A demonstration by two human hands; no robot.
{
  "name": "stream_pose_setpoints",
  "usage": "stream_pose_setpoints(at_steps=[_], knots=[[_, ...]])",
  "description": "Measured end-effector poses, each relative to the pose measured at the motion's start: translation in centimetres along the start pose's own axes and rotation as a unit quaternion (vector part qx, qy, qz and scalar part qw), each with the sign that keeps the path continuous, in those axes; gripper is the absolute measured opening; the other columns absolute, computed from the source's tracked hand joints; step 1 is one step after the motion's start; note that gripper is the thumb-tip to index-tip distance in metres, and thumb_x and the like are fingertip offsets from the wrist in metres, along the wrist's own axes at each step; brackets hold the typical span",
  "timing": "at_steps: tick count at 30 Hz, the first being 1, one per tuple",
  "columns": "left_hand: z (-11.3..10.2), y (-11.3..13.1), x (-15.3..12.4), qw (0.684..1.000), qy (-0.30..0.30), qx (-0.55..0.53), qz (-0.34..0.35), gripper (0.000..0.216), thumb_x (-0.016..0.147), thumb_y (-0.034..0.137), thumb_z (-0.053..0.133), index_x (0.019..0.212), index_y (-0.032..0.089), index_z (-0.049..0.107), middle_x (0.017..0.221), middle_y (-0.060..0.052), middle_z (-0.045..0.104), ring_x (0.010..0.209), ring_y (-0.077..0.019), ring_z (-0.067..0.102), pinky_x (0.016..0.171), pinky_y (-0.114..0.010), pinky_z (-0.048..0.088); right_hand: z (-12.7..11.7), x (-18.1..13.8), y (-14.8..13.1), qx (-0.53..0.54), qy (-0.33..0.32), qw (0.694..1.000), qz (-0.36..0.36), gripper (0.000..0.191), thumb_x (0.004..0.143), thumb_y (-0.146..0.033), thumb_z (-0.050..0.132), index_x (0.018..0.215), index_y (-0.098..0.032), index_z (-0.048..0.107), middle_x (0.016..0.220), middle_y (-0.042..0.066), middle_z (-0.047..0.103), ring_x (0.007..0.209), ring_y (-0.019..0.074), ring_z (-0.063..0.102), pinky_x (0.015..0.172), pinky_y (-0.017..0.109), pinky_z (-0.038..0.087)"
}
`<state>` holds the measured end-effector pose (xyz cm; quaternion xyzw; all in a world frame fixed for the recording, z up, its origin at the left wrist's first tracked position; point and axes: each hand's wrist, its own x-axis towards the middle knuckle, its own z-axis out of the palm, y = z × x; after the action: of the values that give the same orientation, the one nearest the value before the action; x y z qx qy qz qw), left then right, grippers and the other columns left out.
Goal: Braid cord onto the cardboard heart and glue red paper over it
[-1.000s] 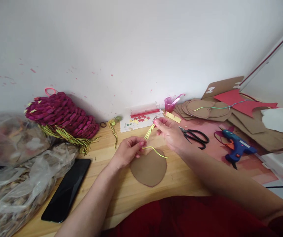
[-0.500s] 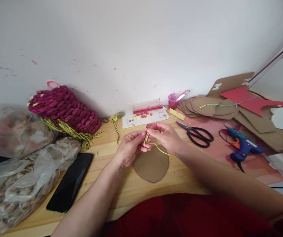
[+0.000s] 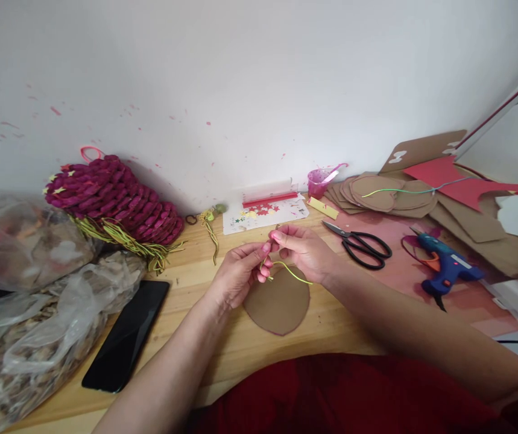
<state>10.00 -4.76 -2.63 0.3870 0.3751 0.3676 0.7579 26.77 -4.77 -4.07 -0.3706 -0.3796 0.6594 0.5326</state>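
Close together over the table, my left hand (image 3: pixel 243 269) and my right hand (image 3: pixel 303 248) both pinch a yellow-green cord (image 3: pixel 291 267). The cord's loose end curves out below my right hand. A small dark ring-like piece shows at my right fingertips, too small to make out. Beneath my hands lies a flat brown cardboard piece (image 3: pixel 279 304), rounded with a blunt point at the near end. Part of its far side is hidden by my hands.
Black-handled scissors (image 3: pixel 366 248) and a blue glue gun (image 3: pixel 448 268) lie right, near stacked cardboard cutouts (image 3: pixel 376 191). Left are a magenta layered craft (image 3: pixel 118 199), a phone (image 3: pixel 126 334) and plastic bags (image 3: pixel 50 337). Behind are paper stars (image 3: pixel 263 211) and a pink cup (image 3: pixel 318 184).
My fingers have shifted slightly on the cord, and the strands between them show less than before. The cardboard piece under my hands has stayed in place.
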Motion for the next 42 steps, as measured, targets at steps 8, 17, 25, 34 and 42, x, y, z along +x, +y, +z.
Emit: stream_pose_setpoints(at_steps=[8,17,25,34,42], knots=[[0.2,-0.2,-0.1,1.0,0.026,0.006,0.01,0.039,0.068,0.043,0.087,0.09,0.013,0.076,0.062,0.001,0.062,0.047,-0.0047,0.051,0.044,-0.016,0.037,0.2,-0.1,-0.2,0.016,-0.007,1.0,0.001,0.024,0.073,-0.037,0.082,0.075,-0.019,0.066,0.079,0.001,0.068,0.071,0.0151,0.057,0.061,0.029,0.035],[-0.4,-0.4,0.2,0.993,0.008,0.112,0.043,0.035,0.073,0.043,0.083,0.09,0.013,0.079,0.071,-0.003,0.064,0.057,-0.0068,0.053,0.053,-0.019,0.04,0.1,0.0,-0.3,-0.015,0.013,0.999,-0.034,0.025,0.074,-0.035,0.081,0.076,-0.018,0.063,0.077,0.0,0.068,0.066,0.0122,0.06,0.059,0.027,0.038],[-0.7,-0.4,0.3,0.985,-0.054,0.165,0.017,0.038,0.082,0.053,0.07,0.081,0.015,0.068,0.061,0.002,0.052,0.052,-0.0075,0.044,0.052,-0.02,0.035,0.1,0.1,-1.3,0.021,0.021,0.997,-0.073,0.027,0.071,-0.033,0.085,0.075,-0.019,0.063,0.084,0.002,0.07,0.09,0.0172,0.066,0.061,0.025,0.045],[-1.0,-0.3,0.0,0.977,-0.11,0.173,-0.052,0.037,0.084,0.053,0.065,0.081,0.017,0.061,0.067,-0.001,0.061,0.053,-0.009,0.053,0.046,-0.019,0.034,0.0,0.2,-1.6,0.055,0.01,0.997,-0.059,0.027,0.069,-0.031,0.087,0.073,-0.019,0.063,0.081,-0.001,0.067,0.082,0.0133,0.069,0.066,0.023,0.051],[-1.9,0.2,0.9,0.972,0.067,0.176,0.138,0.028,0.079,0.038,0.074,0.099,0.017,0.071,0.093,-0.005,0.069,0.076,-0.0131,0.063,0.054,-0.02,0.047,-0.2,0.0,-1.6,0.011,-0.019,0.999,-0.042,0.031,0.071,-0.035,0.086,0.078,-0.019,0.061,0.084,-0.003,0.067,0.081,0.0153,0.074,0.075,0.028,0.057]])
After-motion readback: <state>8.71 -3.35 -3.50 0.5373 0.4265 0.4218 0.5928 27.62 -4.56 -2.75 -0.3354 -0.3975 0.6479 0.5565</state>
